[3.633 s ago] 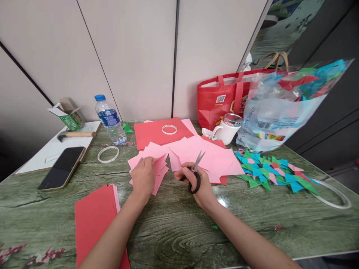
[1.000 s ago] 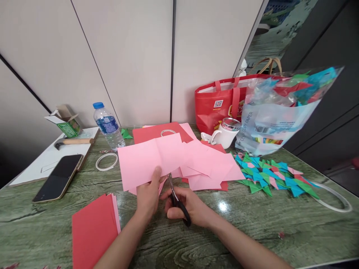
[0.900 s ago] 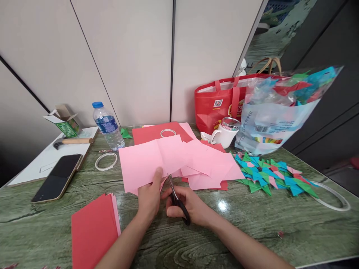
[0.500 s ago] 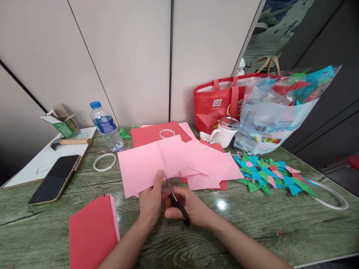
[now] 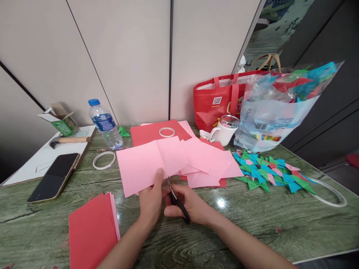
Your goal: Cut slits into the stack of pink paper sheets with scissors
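Observation:
My left hand pinches the near edge of a pink paper sheet and holds it up above the green table, thumb on top. My right hand grips black-handled scissors. Their blades meet the sheet's near edge by a centre crease, just right of my left thumb. More pink sheets lie spread behind and to the right.
A stack of red and pink paper lies near left. A phone, tape rings, a water bottle, a white mug, a red bag, a plastic bag and folded triangles surround the work area.
Since 3.6 s ago my left hand lifted a pink sheet off the pile and the scissors came to its near edge. Over the last second both hands stayed nearly still.

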`<state>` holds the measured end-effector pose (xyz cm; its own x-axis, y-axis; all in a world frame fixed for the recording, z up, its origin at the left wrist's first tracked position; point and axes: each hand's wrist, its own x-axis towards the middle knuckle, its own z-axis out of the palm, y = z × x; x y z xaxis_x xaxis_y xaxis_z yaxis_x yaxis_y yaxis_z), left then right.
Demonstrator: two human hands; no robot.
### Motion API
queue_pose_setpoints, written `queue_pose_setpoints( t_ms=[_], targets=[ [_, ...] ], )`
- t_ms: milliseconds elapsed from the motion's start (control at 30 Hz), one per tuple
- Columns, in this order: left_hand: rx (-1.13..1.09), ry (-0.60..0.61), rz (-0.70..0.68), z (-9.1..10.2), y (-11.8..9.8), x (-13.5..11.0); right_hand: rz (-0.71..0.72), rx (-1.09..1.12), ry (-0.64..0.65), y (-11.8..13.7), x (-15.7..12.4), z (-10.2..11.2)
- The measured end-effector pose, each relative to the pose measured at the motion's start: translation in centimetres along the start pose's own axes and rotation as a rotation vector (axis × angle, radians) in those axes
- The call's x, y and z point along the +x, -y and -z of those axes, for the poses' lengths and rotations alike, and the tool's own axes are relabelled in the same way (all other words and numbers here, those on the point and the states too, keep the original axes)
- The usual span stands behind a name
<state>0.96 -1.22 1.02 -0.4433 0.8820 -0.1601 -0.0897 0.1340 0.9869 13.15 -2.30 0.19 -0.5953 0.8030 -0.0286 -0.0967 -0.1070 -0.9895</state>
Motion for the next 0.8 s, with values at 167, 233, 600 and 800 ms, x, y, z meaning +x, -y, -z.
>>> queue_pose_setpoints(
  t_ms=[167, 233, 600, 800],
  targets=[
    [0.009, -0.007, -0.069, -0.17, -0.24, -0.44, 0.05, 0.008, -0.045, -0.24, 0.09, 0.07],
    [0.051, -0.009, -0.076, -0.27, -0.16, -0.49, 0.064, 0.008, -0.051, -0.31, 0.1, 0.06],
    [0.141, -0.001, -0.053, -0.43, -0.53, -0.96, 0.04, 0.051, -0.05, -0.47, 0.09, -0.05],
    [0.135, -0.004, -0.085, -0.45, -0.41, -0.94, 0.042, 0.062, -0.044, -0.38, 0.1, -0.07]
  ],
)
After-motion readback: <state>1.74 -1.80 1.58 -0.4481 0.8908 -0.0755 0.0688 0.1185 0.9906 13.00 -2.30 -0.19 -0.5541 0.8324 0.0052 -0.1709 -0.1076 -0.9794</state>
